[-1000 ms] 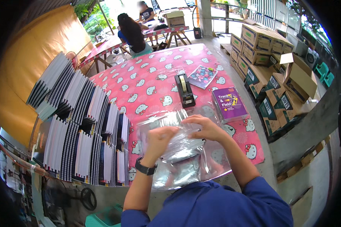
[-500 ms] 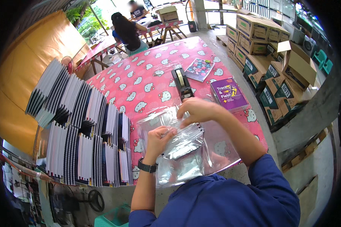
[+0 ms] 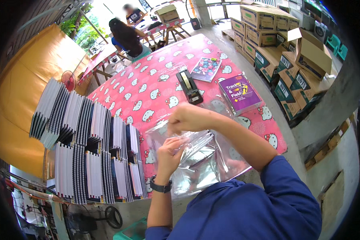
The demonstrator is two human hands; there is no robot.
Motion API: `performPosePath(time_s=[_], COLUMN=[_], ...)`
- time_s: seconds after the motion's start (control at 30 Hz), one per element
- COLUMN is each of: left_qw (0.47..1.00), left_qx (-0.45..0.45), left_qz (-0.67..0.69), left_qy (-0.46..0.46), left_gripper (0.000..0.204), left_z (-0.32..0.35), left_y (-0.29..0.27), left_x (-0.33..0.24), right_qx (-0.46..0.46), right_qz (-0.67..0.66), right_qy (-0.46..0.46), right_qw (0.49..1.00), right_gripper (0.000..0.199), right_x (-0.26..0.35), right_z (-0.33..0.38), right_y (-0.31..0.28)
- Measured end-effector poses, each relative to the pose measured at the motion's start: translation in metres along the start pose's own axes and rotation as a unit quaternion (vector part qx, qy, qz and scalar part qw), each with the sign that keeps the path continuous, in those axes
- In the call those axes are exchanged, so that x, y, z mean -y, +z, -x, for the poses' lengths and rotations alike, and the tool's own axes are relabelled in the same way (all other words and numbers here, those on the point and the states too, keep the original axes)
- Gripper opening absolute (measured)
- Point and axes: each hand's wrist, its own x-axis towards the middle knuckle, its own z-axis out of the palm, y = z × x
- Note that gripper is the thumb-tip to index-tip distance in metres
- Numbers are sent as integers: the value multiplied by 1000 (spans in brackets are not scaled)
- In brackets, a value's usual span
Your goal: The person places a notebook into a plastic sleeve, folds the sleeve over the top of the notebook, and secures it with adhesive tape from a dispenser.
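Creases noted in clear plastic film [image 3: 196,176]

The film is spread on the desk [image 3: 122,90] at lower centre of the frame. It appears pinched by the left hand [image 3: 170,157]; the right hand [image 3: 190,118] is curled above, blurred, its grip undetermined. A steady left hold is advised, with creases smoothed outward.
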Motion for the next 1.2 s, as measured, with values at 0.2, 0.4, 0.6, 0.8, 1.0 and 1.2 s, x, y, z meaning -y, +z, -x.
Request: performPosePath(time_s=[0.2,0.4,0.6,0.8,1.0,1.2], left_qw=[989,982,956,980,954,958], left_qx=[-37,-158,74,-37,73,23], left_qz=[99,98,224,154,188,245], left_qy=[-102,-10,-175,-124,-222,-144], left_gripper=[15,34,40,34,33,44], left_z=[-13,-22,7,1,9,10], left_y=[5,-21,-1,-10,-6,-10], left_x=[-7,-3,45,28,57,24], right_qx=[-57,-25,-117,45,134,45], right_qz=[-30,60,-22,79,-54,-87], right_qy=[-54,2,-76,-39,99,-9], right_qw=[996,998,990,995,985,995], right_gripper=[23,16,17,49,34,36], right_x=[12,-14,22,-58,-75,-65], right_z=[-1,12,-9,33,36,58], right_y=[-14,11,1,-19,23,21])
